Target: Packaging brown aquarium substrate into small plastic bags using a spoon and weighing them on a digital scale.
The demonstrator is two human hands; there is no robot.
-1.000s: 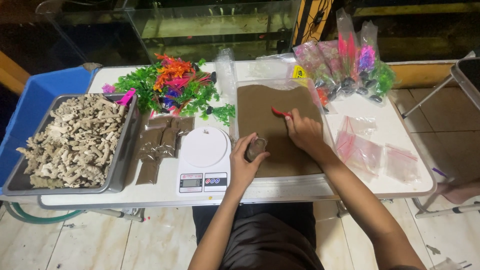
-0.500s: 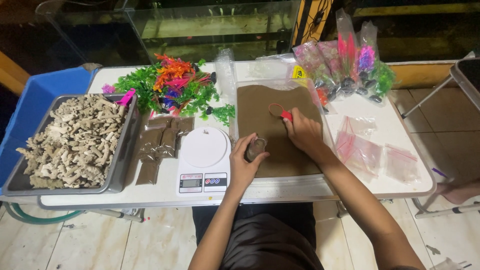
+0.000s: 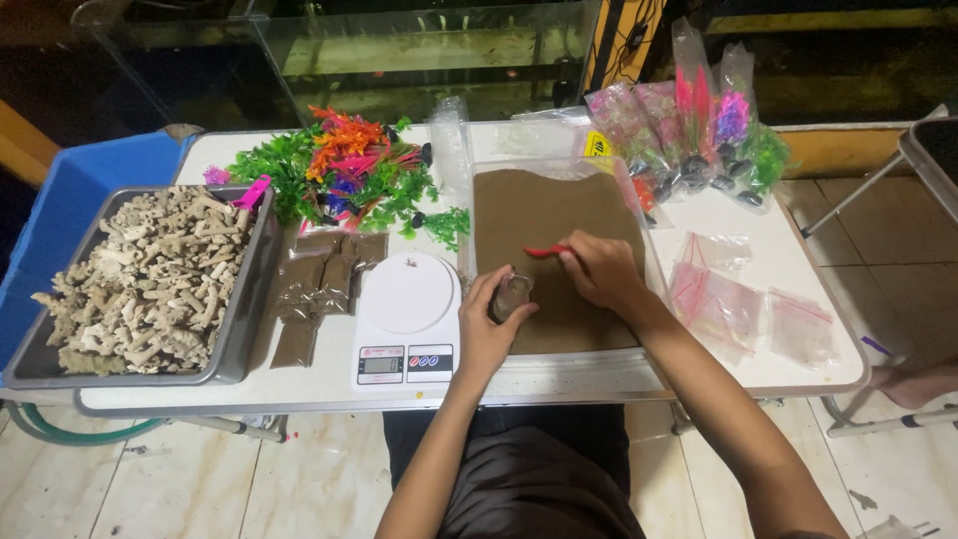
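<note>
Left hand (image 3: 491, 329): gripping a small clear bag (image 3: 511, 296) of brown sand, grip closed around it, over the tray's near left part.
Right hand (image 3: 599, 271): pinching a red scoop (image 3: 544, 252), its tip lying on the sand.
Sand tray (image 3: 555, 258): sitting on the bench (image 3: 758, 359), beside the white scale (image 3: 406, 317).
</note>
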